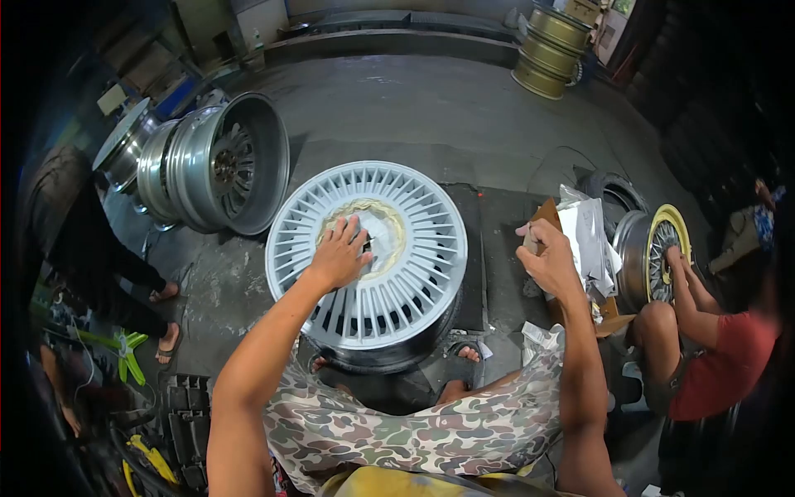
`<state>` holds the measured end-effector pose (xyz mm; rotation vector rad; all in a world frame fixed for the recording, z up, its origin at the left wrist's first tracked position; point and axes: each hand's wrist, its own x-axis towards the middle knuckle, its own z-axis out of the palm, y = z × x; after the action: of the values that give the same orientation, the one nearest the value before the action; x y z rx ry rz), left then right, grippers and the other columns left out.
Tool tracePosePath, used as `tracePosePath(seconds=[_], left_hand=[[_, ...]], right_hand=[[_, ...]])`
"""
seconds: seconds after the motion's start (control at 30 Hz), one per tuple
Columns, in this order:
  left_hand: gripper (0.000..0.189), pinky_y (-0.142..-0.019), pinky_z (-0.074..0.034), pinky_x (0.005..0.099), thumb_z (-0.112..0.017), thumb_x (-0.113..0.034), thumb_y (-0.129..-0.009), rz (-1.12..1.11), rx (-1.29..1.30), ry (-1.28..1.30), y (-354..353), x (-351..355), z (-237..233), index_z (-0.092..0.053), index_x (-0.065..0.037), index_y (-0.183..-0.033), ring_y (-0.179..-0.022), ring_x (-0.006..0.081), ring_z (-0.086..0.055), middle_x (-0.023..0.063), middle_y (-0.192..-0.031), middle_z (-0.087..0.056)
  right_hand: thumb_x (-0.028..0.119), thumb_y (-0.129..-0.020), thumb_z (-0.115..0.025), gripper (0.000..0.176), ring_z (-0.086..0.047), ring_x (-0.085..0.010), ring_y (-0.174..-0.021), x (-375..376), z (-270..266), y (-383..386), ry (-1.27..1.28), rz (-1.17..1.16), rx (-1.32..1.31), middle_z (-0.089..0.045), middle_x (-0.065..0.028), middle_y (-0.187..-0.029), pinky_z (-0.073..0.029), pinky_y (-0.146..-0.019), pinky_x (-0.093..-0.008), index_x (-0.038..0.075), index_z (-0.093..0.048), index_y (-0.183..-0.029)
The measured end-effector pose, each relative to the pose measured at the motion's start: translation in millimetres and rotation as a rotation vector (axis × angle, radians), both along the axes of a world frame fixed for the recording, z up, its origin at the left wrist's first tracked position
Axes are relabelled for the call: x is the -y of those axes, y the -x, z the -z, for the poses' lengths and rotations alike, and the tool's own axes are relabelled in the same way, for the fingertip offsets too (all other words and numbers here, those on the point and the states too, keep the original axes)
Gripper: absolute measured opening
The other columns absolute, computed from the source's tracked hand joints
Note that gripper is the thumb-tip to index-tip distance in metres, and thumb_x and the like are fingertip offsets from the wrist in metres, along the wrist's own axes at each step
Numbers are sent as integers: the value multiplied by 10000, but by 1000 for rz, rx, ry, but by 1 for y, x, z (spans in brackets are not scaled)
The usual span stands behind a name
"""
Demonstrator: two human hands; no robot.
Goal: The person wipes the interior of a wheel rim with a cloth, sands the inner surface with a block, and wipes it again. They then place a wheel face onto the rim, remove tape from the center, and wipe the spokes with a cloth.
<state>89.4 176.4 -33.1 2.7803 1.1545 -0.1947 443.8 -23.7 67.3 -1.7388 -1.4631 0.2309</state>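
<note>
A light grey multi-spoke wheel rim (393,325) lies face up in front of my knees, on top of a dark tyre (397,358). Its hub is covered by a pale sheet (383,236) edged with yellowish tape. My left hand (338,255) rests on the left side of that covered centre, fingers spread. Off to the right of the rim, my right hand (548,258) is raised beside an open cardboard box (542,217). Its fingers are curled together around something small that I cannot make out.
Several bare metal rims (195,170) stand at the left, near a person in dark clothes (83,224). A person in a red shirt (725,360) handles a yellow-edged rim (675,219) at the right. Gold rims (546,58) are stacked at the back.
</note>
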Motion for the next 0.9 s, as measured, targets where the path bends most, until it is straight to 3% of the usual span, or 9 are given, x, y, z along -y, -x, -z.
tracePosePath(seconds=[0.13, 0.2, 0.23, 0.33, 0.47, 0.57, 0.6, 0.7, 0.9], left_hand=[[478, -1158, -377, 535, -538, -304, -1021, 54, 101, -155, 7, -9, 4, -573, -18, -1402, -1452, 442, -395, 245, -1605, -375], [298, -1028, -492, 488, -549, -155, -955, -5, 247, 42, 7, -25, -10, -723, 17, -1126, -1221, 431, -605, 279, -1386, -593], [298, -1028, -492, 488, -549, -155, -955, -17, 244, 43, 9, -27, -16, -723, 17, -1126, -1221, 431, -605, 279, -1386, -593], [250, -822, -561, 427, -544, -141, -941, -97, 419, 82, 8, -26, -24, -769, -36, -972, -856, 363, -729, 208, -896, -753], [253, -669, -567, 401, -547, -184, -918, -196, 209, 394, -11, -41, -5, -770, -66, -922, -611, 277, -714, 137, -659, -717], [287, -663, -567, 408, -523, -184, -894, -267, -71, 497, -32, -46, -7, -766, -36, -859, -621, 261, -717, 130, -651, -713], [316, -648, -556, 410, -524, -197, -868, -273, -96, 507, -39, -45, -10, -738, -6, -735, -602, 256, -701, 127, -643, -704], [280, -657, -568, 392, -557, -180, -815, -284, -169, 508, -53, -40, -21, -721, -15, -658, -617, 265, -703, 139, -680, -719], [320, -606, -539, 375, -570, -233, -839, -266, -141, 540, -44, -43, -33, -706, 3, -671, -581, 228, -671, 116, -661, -703]], right_hand=[[59, -768, -679, 175, -568, -245, -661, 5, 0, -1, 44, 17, 6, -594, -139, -774, -442, -598, -365, -44, -537, -772], [66, -770, -677, 172, -540, -233, -646, 10, 5, -8, 42, -6, 21, -597, -138, -775, -441, -609, -361, -45, -547, -776], [66, -770, -677, 172, -540, -233, -646, 11, 7, -9, 44, -18, 17, -597, -138, -775, -441, -609, -361, -45, -547, -776], [61, -760, -683, 170, -570, -254, -660, 14, 7, -10, 115, -6, 59, -572, -145, -754, -448, -637, -373, -49, -553, -770], [63, -756, -686, 171, -560, -252, -652, 9, 14, -8, 92, -52, 67, -559, -143, -740, -442, -628, -375, -53, -560, -772], [69, -758, -689, 185, -553, -252, -643, 7, 14, -4, 36, -96, 30, -550, -143, -728, -438, -620, -375, -54, -552, -763], [66, -759, -690, 193, -562, -262, -647, 7, 10, 1, 77, -88, 52, -543, -146, -724, -440, -621, -378, -52, -538, -753], [62, -762, -690, 224, -569, -296, -649, 6, 5, 9, 134, -72, 89, -527, -155, -716, -447, -627, -390, -49, -499, -728], [77, -763, -690, 200, -539, -318, -640, 8, 5, 12, 162, -109, 72, -525, -160, -727, -440, -626, -409, -60, -545, -761]])
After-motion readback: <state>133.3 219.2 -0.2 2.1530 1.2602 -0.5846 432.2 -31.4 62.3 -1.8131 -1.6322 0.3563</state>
